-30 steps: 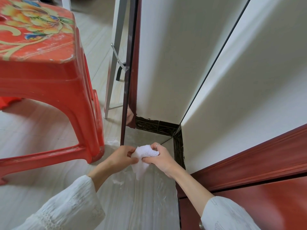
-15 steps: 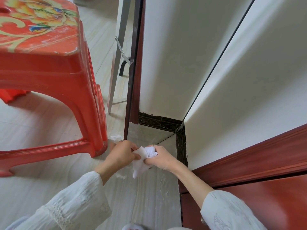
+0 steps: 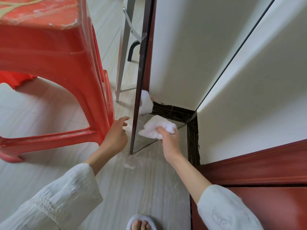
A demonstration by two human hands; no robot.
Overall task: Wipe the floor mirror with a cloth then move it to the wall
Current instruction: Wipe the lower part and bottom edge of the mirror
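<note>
Right hand (image 3: 170,143) grips cloth (image 3: 155,128) against mirror (image 3: 166,63) – no writing legible

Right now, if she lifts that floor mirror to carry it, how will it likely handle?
The floor mirror looks rigid and probably fragile, being bare glass. Its thin rear stand suggests it may tip or swing when moved.

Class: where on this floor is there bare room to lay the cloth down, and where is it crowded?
Bare floor lies between both sleeves, before the mirror. Bare floor also shows under the red stool. Crowded: the gap between stool leg and mirror edge, where the left hand reaches.
</note>
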